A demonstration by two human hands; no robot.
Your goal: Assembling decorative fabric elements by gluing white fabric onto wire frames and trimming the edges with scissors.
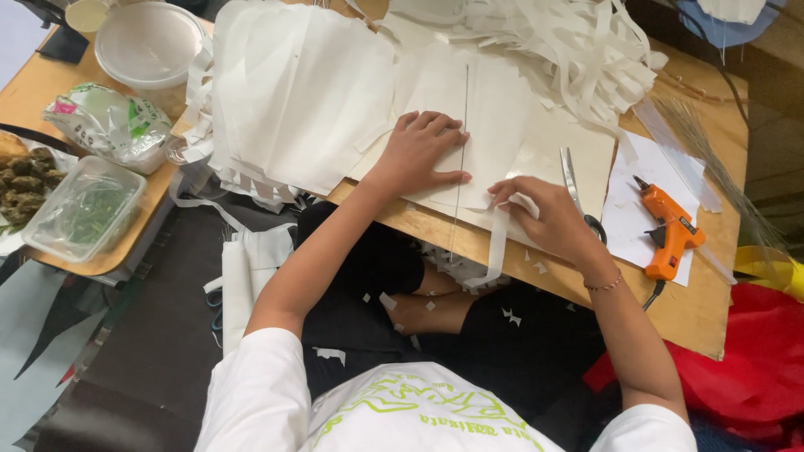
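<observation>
My left hand (423, 151) lies flat, fingers spread, on a white paper sheet (494, 125) at the near edge of a low wooden table (703, 310). A thin stick (462, 142) runs down the middle of that sheet, just right of my fingers. My right hand (544, 219) pinches a white paper strip (498, 247) that hangs over the table's edge toward my lap. Scissors (576, 188) lie just behind my right hand.
A stack of white cut sheets (293, 92) lies left of my hand, a heap of paper strips (569, 42) behind. An orange glue gun (670, 233) rests on paper at right, beside thin sticks (712, 159). Plastic food containers (84, 209) and a bowl (146, 42) stand at left.
</observation>
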